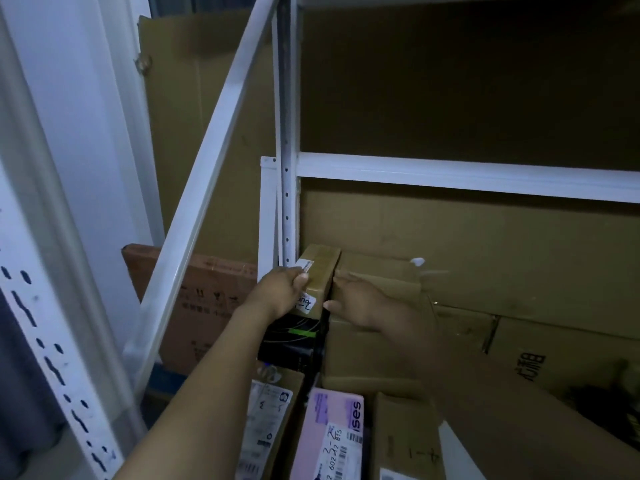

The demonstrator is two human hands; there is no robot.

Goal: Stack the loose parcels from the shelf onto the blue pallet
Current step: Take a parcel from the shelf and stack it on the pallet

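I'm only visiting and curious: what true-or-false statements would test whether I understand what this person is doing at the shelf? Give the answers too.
1. Both hands are at the small brown parcel. True: the left hand grips its left side, and the right hand lies against its right side.
2. That parcel sits on a pink box. False: it sits on a black box; the pink box lies lower, nearer the camera.
3. The parcel's near end has a white label with handwriting. True.
4. The person wears gloves. False: both hands are bare.
5. The shelf frame is white. True.
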